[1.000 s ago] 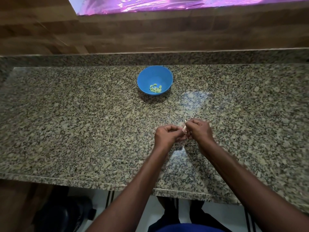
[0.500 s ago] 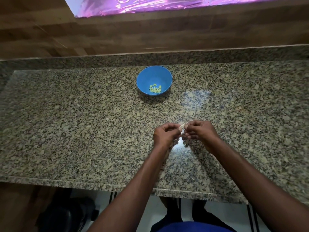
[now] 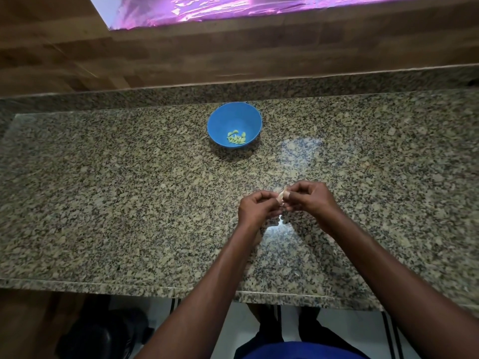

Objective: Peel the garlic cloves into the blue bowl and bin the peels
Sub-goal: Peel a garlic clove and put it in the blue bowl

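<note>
Garlic clove (image 3: 282, 198): held above the granite counter (image 3: 103, 203), pinched between both hands at counter centre, roughly 5 o'clock from the blue bowl (image 3: 234, 117) and well apart from it. Only a pale sliver shows between the fingertips; whether the skin is partly off cannot be read at this size.

Handling, judged: a clove is light, firm and small; its skin is papery, thin, apt to tear into flakes. Once bare it will likely be slick. Best purchase is on the two ends, with a nail working the loose skin edge at the tip. Too hard a squeeze could shoot it out of the fingers.

Left hand (image 3: 256, 209): fingers curled inward, thumb and forefinger tips closed on the clove's left end. Right hand (image 3: 309, 198): likewise curled, fingertips nipping the clove's right end or its skin; which one, I cannot tell. The hands' fingertips meet at the clove; neither hand rests on the stone.

Blue bowl: upright near the back edge of the counter at 12 o'clock, holding a small heap of peeled cloves (image 3: 236, 137) on its near side.

Possibly a few pale peel scraps lie on the stone just below the hands, though glare makes that uncertain. No bin recognisable in view. Wooden wall panel (image 3: 233, 55) behind the counter.
</note>
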Tool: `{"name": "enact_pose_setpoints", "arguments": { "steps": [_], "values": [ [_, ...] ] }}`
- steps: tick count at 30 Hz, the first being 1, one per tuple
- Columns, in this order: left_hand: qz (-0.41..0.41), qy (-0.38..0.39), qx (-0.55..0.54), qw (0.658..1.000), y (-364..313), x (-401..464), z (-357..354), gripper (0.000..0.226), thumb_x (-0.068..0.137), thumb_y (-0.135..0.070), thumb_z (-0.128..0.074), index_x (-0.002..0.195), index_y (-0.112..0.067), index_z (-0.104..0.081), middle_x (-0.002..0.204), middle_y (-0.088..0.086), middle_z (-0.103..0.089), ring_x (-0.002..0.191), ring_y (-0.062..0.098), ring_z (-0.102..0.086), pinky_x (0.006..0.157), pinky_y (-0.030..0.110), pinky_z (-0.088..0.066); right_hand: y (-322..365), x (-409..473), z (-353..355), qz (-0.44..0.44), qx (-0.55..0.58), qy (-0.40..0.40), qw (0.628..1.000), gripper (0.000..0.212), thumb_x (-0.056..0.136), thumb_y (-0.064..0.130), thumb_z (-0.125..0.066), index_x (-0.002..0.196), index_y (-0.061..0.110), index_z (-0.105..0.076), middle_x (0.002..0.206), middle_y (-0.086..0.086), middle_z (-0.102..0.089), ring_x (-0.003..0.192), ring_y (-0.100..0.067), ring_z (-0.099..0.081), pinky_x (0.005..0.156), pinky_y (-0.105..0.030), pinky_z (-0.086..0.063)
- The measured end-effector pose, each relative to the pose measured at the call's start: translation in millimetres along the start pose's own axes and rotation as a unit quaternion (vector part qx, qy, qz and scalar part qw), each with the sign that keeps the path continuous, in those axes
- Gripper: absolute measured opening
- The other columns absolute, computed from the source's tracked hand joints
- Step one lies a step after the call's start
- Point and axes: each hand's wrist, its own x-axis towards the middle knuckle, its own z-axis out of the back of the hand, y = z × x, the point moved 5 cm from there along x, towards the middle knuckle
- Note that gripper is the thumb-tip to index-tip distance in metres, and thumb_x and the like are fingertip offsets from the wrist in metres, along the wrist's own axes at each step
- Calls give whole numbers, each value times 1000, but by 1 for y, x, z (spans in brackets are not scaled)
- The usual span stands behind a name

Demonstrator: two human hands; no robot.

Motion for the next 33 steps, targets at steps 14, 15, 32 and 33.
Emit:
{"name": "enact_pose_setpoints", "arguments": {
  "steps": [14, 15, 32, 33],
  "values": [
    [-36, 36, 23, 998, -6, -5, 0, 16, 86, -1, -77, 100, 7, -74, 91, 21, -77, 84, 32, -77, 76, 32, -64, -7, 6, -2, -40, -9, -6, 999, 12, 92, 0, -67, 98, -11, -68, 85, -18, -72, 65, -20, -67, 62, -27, -59],
    [-27, 35, 12, 999, -4, -5, 0, 16, 86, 0, -77, 100, 7, -73, 92, 22, -77, 86, 34, -77, 77, 32, -65, -7, 6, -4, -38, -13, -5, 999, 10, 92, -2, -66, 98, -10, -68, 85, -16, -72, 65, -19, -67, 63, -27, -58],
    [-37, 23, 36, 998, 4, 0, -2, 13, 87, -4, -79, 98, 1, -75, 90, 17, -78, 82, 28, -78, 78, 31, -64, -14, 8, -11, -105, 31, -66, 992, 10, 89, -1, -60, 79, 2, -62, 72, -10, -61, 56, -18, -58, 52, -28, -50],
    [-43, 17, 48, 998, 5, 1, -2, 13, 88, -5, -79, 99, 1, -75, 90, 16, -78, 83, 29, -78, 79, 34, -64, -16, 9, -11, -124, 44, -82, 988, 10, 87, -2, -59, 78, 2, -61, 70, -10, -60, 54, -18, -56, 51, -28, -49]
  ]
}}
